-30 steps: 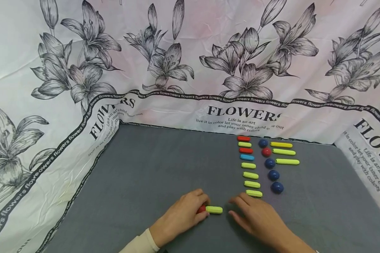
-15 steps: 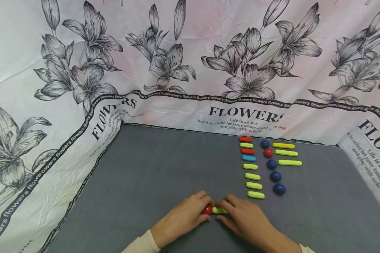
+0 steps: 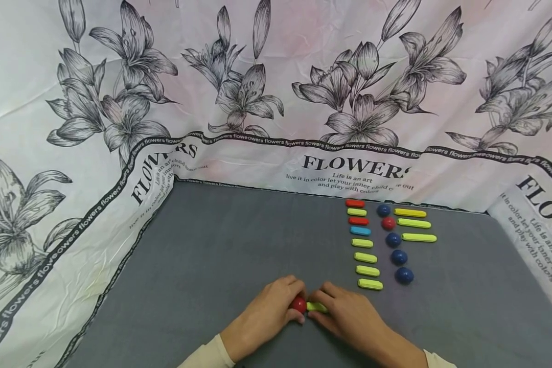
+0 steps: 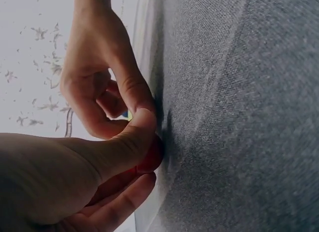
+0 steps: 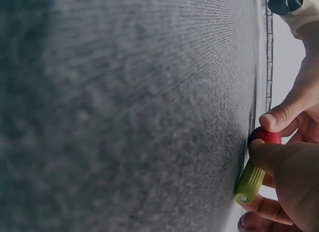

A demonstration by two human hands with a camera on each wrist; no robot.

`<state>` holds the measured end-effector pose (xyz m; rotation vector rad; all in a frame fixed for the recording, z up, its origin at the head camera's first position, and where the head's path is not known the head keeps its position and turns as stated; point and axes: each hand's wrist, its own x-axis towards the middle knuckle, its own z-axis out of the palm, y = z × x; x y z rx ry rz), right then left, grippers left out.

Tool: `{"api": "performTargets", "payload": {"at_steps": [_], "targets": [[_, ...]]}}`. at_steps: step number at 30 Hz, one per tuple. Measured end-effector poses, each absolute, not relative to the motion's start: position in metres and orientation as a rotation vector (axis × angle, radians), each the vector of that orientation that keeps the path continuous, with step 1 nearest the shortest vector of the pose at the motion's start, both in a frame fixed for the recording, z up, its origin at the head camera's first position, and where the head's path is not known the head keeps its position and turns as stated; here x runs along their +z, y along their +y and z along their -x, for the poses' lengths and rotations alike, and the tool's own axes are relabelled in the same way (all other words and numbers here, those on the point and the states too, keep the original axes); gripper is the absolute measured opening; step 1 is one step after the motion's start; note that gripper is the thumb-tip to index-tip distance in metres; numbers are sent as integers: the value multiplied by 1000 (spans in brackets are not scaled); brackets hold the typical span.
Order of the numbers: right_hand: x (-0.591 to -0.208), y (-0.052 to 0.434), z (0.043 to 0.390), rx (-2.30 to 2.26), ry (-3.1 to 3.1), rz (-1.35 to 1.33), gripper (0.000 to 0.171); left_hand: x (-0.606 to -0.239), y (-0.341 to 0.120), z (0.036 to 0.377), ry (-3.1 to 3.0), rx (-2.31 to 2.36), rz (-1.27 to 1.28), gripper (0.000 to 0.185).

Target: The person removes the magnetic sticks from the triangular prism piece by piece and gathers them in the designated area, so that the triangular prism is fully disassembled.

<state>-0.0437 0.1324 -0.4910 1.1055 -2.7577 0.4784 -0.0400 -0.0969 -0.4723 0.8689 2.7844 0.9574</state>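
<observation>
A red ball (image 3: 299,304) lies at the front of the grey table, gripped between the thumb and fingers of my left hand (image 3: 271,306). Against its right side sits a short yellow-green rod (image 3: 316,306), which my right hand (image 3: 349,314) pinches. In the right wrist view the rod (image 5: 250,182) shows a small hole in its free end, and its other end meets the red ball (image 5: 271,137). The left wrist view shows the ball (image 4: 151,157) under my left thumb, the rod mostly hidden behind the fingers.
Behind my right hand runs a column of short rods (image 3: 367,271), mostly yellow-green, some red, one blue. Right of it stand several blue balls (image 3: 404,276), one red ball (image 3: 388,223) and longer yellow and yellow-green rods (image 3: 418,237). A flower-printed cloth (image 3: 257,163) borders the table.
My right hand has come in from the right and now pinches the yellow-green rod beside the red ball. My left hand has kept its grip on the ball, shifting slightly right.
</observation>
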Motion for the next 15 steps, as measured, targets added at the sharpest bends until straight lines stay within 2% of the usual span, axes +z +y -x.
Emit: {"api": "performTargets", "payload": {"at_steps": [15], "targets": [[-491,132,43,541,-2863,-1048,15,-475,-94,44,2773,928,-855,36]]}}
